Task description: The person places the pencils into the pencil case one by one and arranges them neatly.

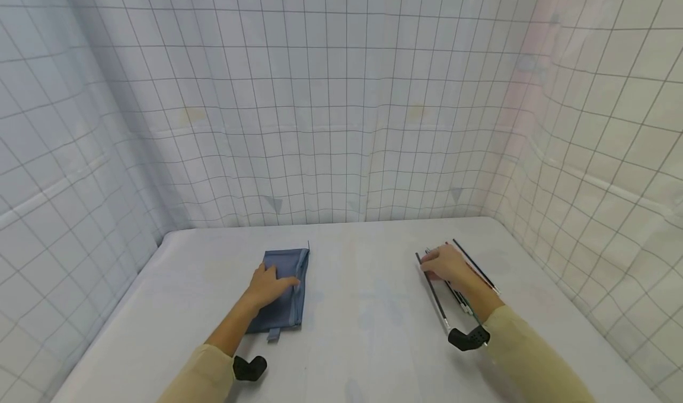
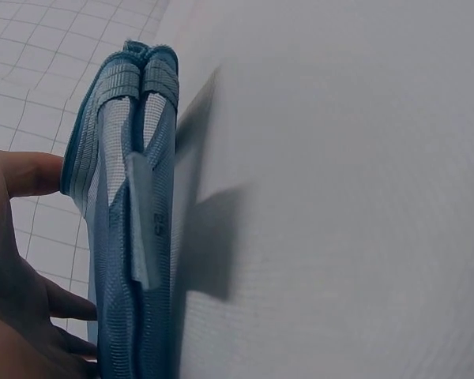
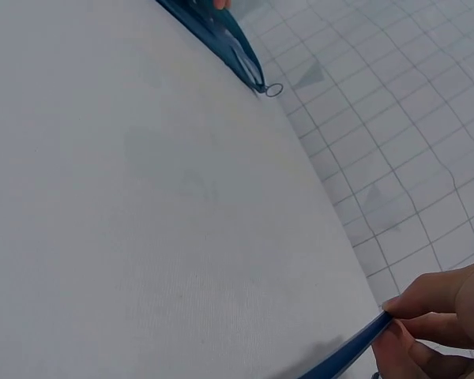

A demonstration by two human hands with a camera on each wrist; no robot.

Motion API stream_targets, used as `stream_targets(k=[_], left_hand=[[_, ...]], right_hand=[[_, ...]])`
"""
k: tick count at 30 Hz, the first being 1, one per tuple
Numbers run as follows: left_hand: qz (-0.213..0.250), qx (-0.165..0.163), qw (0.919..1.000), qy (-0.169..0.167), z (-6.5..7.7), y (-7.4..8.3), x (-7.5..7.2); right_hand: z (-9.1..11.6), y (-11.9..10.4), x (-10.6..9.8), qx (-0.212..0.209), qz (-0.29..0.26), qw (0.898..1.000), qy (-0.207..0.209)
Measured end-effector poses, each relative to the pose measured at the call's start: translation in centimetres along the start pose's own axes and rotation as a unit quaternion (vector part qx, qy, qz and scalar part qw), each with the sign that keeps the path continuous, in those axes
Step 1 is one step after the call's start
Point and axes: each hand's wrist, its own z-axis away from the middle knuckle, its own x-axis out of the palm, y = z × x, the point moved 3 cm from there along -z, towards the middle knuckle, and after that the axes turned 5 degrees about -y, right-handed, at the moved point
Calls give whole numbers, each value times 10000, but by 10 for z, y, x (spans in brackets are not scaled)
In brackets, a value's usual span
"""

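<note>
A flat blue zippered pouch (image 1: 285, 317) lies on the table at left, a fabric tab at its near end. My left hand (image 1: 268, 287) rests on top of it, fingers spread and thumb at the zipper side. In the left wrist view the pouch (image 2: 134, 237) shows end-on, the thumb touching its upper edge. My right hand (image 1: 447, 265) pinches the end of a slim dark-blue paintbrush (image 1: 434, 296), its ferrule pointing toward me. Close up in the right wrist view, thumb and fingers grip the tapered blue handle (image 3: 347, 353).
More slim brushes, one of them black (image 1: 475, 265), lie beneath and beside the right hand. The white table (image 1: 363, 308) is bounded by white grid-patterned curtains (image 1: 341, 95) at the back and both sides. Black wrist cameras (image 1: 468, 338) sit on both wrists.
</note>
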Motion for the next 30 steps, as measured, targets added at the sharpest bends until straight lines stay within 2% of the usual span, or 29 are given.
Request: stream_targets(k=[8, 16, 24, 30], left_hand=[[-21, 6, 10000, 40, -1, -1, 1], [-45, -5, 10000, 57, -1, -1, 1], [36, -47, 10000, 26, 3, -4, -3], [80, 4, 10000, 7, 2, -1, 0]], right_hand=[[-4, -6, 8, 93, -508, 9987, 29], [-10, -12, 14, 93, -457, 9989, 106], [-15, -22, 24, 172, -701, 9974, -88], [-18, -24, 31, 263, -760, 9967, -74]])
